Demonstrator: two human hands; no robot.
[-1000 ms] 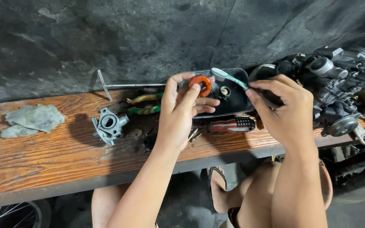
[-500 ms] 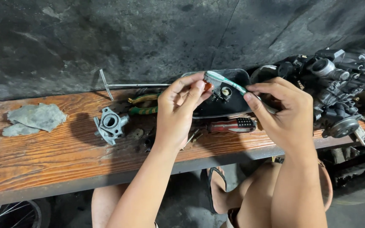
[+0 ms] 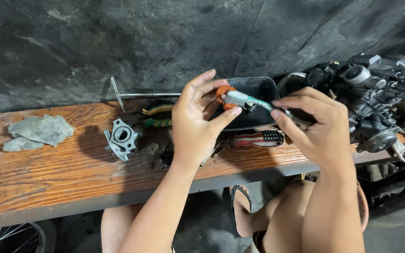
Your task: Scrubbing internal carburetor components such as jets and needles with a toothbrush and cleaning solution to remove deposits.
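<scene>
**Brushing the orange part over the tray**

Your left hand point(image 3: 198, 126) holds a small orange part point(image 3: 223, 92) above the black tray point(image 3: 258, 100), with the fingers clamped on it: thumb beneath, the others curled behind. Your right hand point(image 3: 317, 129) holds a toothbrush point(image 3: 249, 100), fingers closed on its handle, the bristle head touching the orange part.

Change since the preceding pictures: a second ago the part faced the camera with the brush head lying across it to the right. Half a second ago the left fingers had turned over the part and hid most of it. Now the part shows again at the fingertips, and the brush head sits directly on it. Judged from this, the part has been rotated in the grip so the bristles meet a fresh face. Both hands have stayed over the tray.

Around the work, on the wooden table point(image 3: 48, 173):
- a grey metal casting point(image 3: 120, 138), left of your left hand;
- pliers with green and yellow grips point(image 3: 158, 117), behind it;
- a screwdriver point(image 3: 258, 139) with a red handle, just in front of the tray;
- a dark engine assembly point(image 3: 376, 100), at the right end;
- a grey rag point(image 3: 41, 130), well apart at the left.
</scene>
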